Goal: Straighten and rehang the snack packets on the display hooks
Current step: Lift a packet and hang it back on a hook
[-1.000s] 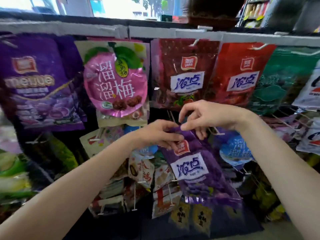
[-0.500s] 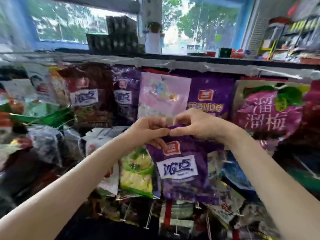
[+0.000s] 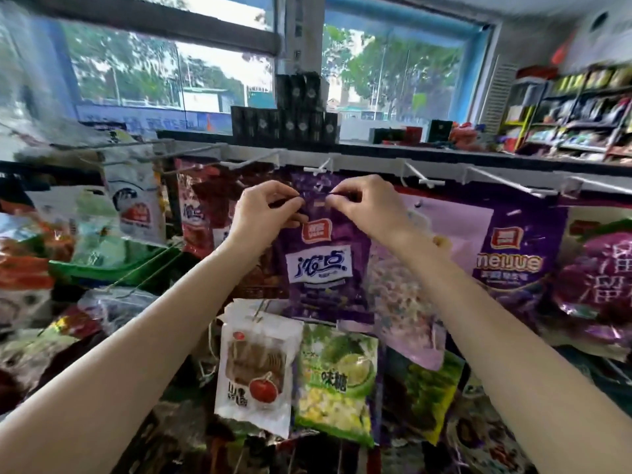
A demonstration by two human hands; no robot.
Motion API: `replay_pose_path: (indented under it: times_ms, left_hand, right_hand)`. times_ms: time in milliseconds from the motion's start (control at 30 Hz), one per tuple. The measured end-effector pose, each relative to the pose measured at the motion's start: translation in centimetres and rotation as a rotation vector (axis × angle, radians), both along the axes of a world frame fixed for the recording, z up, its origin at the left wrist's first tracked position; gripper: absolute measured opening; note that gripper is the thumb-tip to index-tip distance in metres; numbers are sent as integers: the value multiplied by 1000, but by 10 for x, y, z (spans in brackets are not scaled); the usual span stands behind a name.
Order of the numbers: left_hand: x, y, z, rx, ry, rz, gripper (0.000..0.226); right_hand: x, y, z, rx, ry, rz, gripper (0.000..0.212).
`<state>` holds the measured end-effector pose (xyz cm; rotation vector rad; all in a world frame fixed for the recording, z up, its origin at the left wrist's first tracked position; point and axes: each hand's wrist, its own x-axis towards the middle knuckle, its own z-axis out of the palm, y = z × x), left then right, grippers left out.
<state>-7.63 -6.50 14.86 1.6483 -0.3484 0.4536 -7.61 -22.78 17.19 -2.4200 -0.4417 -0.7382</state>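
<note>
A purple snack packet (image 3: 323, 268) with a white label hangs upright at the top row of the rack. My left hand (image 3: 265, 210) pinches its top left corner and my right hand (image 3: 362, 203) pinches its top right corner. The packet's top edge sits just under a white display hook (image 3: 321, 168) that juts from the grey top rail (image 3: 376, 162). Another purple packet lies right behind it on the same hook. Whether the held packet's hole is over the hook is hidden by my fingers.
Neighbouring packets crowd both sides: a dark red one (image 3: 201, 213) left, a pale pink one (image 3: 407, 275) and a purple one (image 3: 509, 254) right. A white packet (image 3: 254, 367) and a green lime packet (image 3: 337, 381) hang below. Bare white hooks (image 3: 424, 177) stick out to the right.
Both hands have carried the purple packet up from the lower rows to the top rail. My view has swung left and upward along the rack.
</note>
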Motion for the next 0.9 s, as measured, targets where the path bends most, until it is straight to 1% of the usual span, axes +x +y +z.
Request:
replay_pose_path:
  times_ms: [100, 200, 300, 333, 433, 467, 533, 567, 667, 733, 833, 900]
  left_hand:
    - [33, 0, 9, 53, -72, 81, 23]
    - [60, 1, 7, 112, -57, 103, 22]
    - [76, -6, 1, 124, 2, 80, 6]
    - [76, -8, 0, 149, -9, 106, 4]
    - [64, -15, -8, 355, -163, 316, 24]
    - [56, -15, -15, 378, -236, 346, 29]
    - [39, -13, -32, 368, -380, 326, 34]
    - [32, -12, -41, 365, -435, 307, 32]
    - [12, -19, -67, 420, -511, 239, 23]
    - [3, -37, -80, 454, -523, 177, 22]
    - [-11, -73, -94, 462, -561, 61, 22]
    - [-19, -96, -102, 493, -606, -3, 24]
  right_hand:
    - [21, 12, 2, 50, -77, -116, 23]
    - [35, 17, -1, 34, -85, -174, 23]
    - [42, 14, -3, -26, -24, -214, 24]
    - [43, 14, -4, -42, -23, -228, 25]
    - [44, 9, -10, -66, -93, -267, 22]
    - [42, 6, -14, -42, -107, -255, 23]
    - [32, -4, -23, 33, -143, -227, 32]
    - [26, -11, -29, 72, -180, -224, 32]
    - [5, -38, -50, 123, -248, -175, 18]
    - [-12, -55, -60, 53, -217, -133, 16]
    - [-38, -79, -62, -53, -118, -59, 22]
    - [-52, -99, -62, -91, -109, -54, 24]
